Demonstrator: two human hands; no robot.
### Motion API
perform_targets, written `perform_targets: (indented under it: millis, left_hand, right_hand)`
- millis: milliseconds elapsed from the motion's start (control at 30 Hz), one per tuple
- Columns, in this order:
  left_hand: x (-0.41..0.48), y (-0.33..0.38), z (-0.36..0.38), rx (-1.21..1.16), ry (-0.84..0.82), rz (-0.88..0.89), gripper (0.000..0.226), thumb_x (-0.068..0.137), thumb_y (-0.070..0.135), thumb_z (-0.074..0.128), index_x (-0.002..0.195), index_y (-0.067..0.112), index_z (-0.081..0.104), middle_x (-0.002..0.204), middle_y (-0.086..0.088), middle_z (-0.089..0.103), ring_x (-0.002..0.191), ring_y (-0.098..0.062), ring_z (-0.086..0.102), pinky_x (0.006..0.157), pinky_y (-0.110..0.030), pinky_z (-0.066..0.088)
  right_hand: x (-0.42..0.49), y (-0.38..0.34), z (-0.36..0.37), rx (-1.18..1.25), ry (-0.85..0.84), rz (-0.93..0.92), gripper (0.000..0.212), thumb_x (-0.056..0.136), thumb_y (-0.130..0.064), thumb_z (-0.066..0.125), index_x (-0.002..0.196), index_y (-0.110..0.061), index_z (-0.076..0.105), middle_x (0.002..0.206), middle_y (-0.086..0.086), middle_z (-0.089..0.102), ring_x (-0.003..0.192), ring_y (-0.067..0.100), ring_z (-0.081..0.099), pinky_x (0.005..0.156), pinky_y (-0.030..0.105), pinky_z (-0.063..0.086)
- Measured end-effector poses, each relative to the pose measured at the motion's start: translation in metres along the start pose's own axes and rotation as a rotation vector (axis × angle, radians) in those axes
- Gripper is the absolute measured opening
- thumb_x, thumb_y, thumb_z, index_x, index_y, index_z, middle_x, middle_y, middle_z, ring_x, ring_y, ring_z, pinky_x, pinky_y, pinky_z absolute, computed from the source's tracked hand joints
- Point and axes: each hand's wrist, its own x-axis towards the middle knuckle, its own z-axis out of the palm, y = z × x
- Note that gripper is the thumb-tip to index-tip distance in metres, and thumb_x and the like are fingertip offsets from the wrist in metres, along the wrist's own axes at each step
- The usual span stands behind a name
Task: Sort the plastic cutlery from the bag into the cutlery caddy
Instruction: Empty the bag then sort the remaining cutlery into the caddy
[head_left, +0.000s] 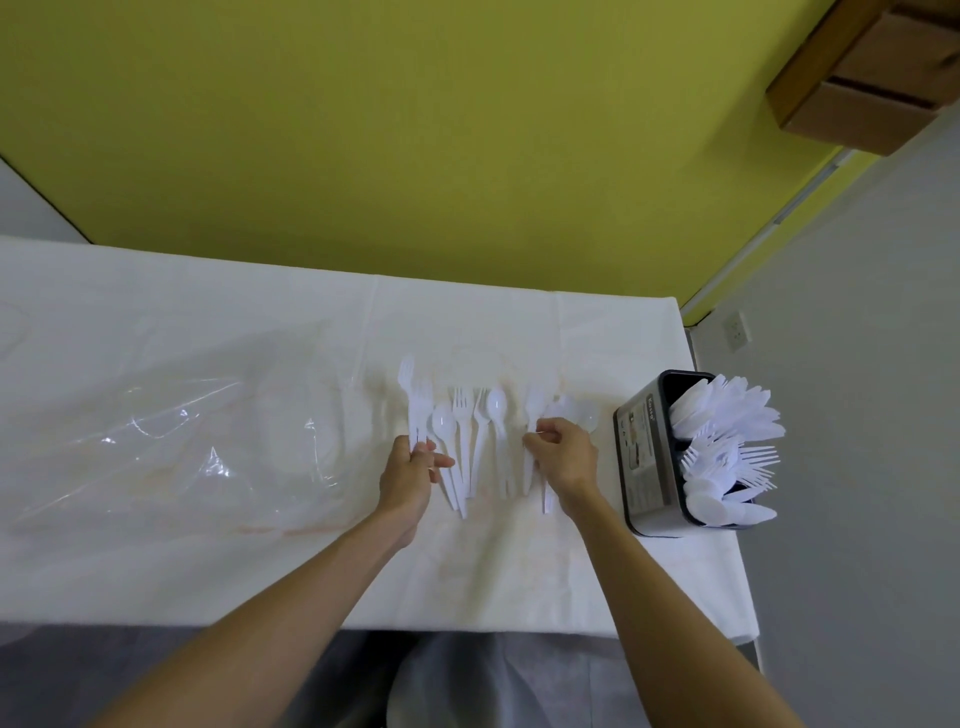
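Yellow-green wall (467, 130) at the far side. To the right, a pale grey surface carrying a white wall socket (737, 330). Brown cardboard boxes (857, 104) cut off by the top right corner.

In front, a desk (519, 571) under a creased white cloth, left end out of frame. On its left part, a crumpled clear plastic bag (171, 431), lying flat and hard to trace against the cloth; contents, if any, not to be made out.

In the middle, a row of loose white plastic cutlery (478, 431), handles toward the near edge, heads toward the wall. Spoons and forks mixed, outlines fading into the white cloth, exact count unclear.

At the left end of the row, left grip (415, 467), fingers and thumb closed round the handles of two white plastic forks (413, 395), tines pointing far. At the right end, right grip (563, 457), fingers curled, pinching the thin handle of a blurred white plastic utensil (532, 410), kind not clear. Just beyond the knuckles, two more white spoon bowls (582, 413), partly hidden.

Near the desk's right edge, well apart from the bag, an upright dark grey cutlery caddy (644, 457) with a paper label on its side, crammed with white cutlery. Forks in the middle compartment, rounded heads in the near one, the far one a blur of handles or blades.

At the bottom, grey fabric (493, 675) between the forearms, cut off.
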Motion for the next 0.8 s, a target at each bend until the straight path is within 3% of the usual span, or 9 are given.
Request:
perform_targets:
  millis: [133, 233, 300, 433, 500, 633, 700, 800]
  left_hand:
    - [-0.001, 0.0, -0.001, 0.055, 0.009, -0.02, 0.027, 0.1, 0.025, 0.028, 0.11, 0.012, 0.05, 0.09, -0.002, 0.053, 0.076, -0.018, 0.046, 0.076, -0.033, 0.04]
    - [-0.003, -0.003, -0.005, 0.079, 0.017, -0.018, 0.029, 0.097, 0.027, 0.03, 0.111, 0.016, 0.053, 0.087, -0.003, 0.05, 0.075, -0.019, 0.045, 0.074, -0.034, 0.039]
    - [-0.004, -0.004, -0.009, 0.086, 0.018, -0.012, 0.029, 0.098, 0.03, 0.029, 0.107, 0.022, 0.055, 0.085, -0.002, 0.05, 0.074, -0.018, 0.046, 0.073, -0.032, 0.039]
    - [-0.003, -0.005, -0.017, 0.057, 0.055, -0.009, 0.033, 0.099, 0.037, 0.028, 0.101, 0.027, 0.059, 0.08, -0.002, 0.05, 0.067, -0.016, 0.045, 0.068, -0.031, 0.038]
    - [0.0, -0.006, -0.022, 0.036, 0.051, 0.001, 0.032, 0.098, 0.035, 0.029, 0.099, 0.028, 0.06, 0.079, -0.002, 0.05, 0.064, -0.015, 0.044, 0.066, -0.029, 0.038]
    - [0.002, -0.005, -0.027, -0.027, -0.006, 0.032, 0.031, 0.101, 0.022, 0.034, 0.103, 0.018, 0.065, 0.081, 0.003, 0.055, 0.071, -0.012, 0.05, 0.072, -0.022, 0.045]
    - [0.002, -0.004, -0.03, -0.008, -0.015, 0.052, 0.028, 0.101, 0.016, 0.038, 0.103, 0.012, 0.065, 0.087, 0.009, 0.059, 0.076, -0.01, 0.053, 0.075, -0.02, 0.046]
    - [0.006, -0.004, -0.034, 0.032, -0.001, 0.089, 0.02, 0.096, 0.013, 0.046, 0.101, 0.016, 0.065, 0.078, 0.009, 0.058, 0.078, -0.014, 0.055, 0.085, -0.031, 0.047]
  right_hand:
    - [-0.01, -0.016, 0.019, -0.004, -0.165, -0.015, 0.005, 0.083, -0.01, 0.069, 0.086, -0.006, 0.067, 0.078, 0.005, 0.067, 0.06, 0.014, 0.059, 0.051, 0.014, 0.05]
    - [-0.009, -0.02, 0.04, -0.202, -0.174, -0.039, 0.014, 0.078, -0.008, 0.064, 0.066, -0.008, 0.057, 0.066, 0.008, 0.058, 0.056, 0.018, 0.053, 0.058, 0.026, 0.049]
    - [-0.008, -0.019, 0.05, -0.317, -0.166, -0.052, 0.028, 0.08, -0.011, 0.063, 0.059, -0.012, 0.044, 0.059, 0.007, 0.05, 0.053, 0.019, 0.049, 0.054, 0.026, 0.043]
    - [-0.007, -0.02, 0.064, -0.369, -0.109, -0.096, 0.043, 0.083, -0.035, 0.073, 0.065, -0.014, 0.039, 0.055, -0.003, 0.04, 0.046, 0.009, 0.038, 0.045, 0.019, 0.027]
    - [-0.007, -0.023, 0.068, -0.373, -0.093, -0.093, 0.042, 0.083, -0.037, 0.074, 0.073, -0.013, 0.041, 0.059, -0.004, 0.04, 0.049, 0.008, 0.039, 0.045, 0.02, 0.025]
    - [-0.004, -0.027, 0.072, -0.402, -0.1, -0.055, 0.04, 0.083, -0.028, 0.073, 0.065, -0.013, 0.041, 0.059, -0.001, 0.044, 0.049, 0.011, 0.043, 0.045, 0.021, 0.03]
    - [-0.004, -0.029, 0.071, -0.418, -0.133, -0.036, 0.035, 0.082, -0.022, 0.071, 0.063, -0.011, 0.044, 0.06, 0.004, 0.051, 0.054, 0.017, 0.057, 0.048, 0.024, 0.043]
    - [-0.006, -0.029, 0.062, -0.372, -0.185, -0.028, 0.033, 0.081, -0.013, 0.067, 0.056, -0.009, 0.045, 0.056, 0.006, 0.054, 0.063, 0.028, 0.068, 0.061, 0.029, 0.052]
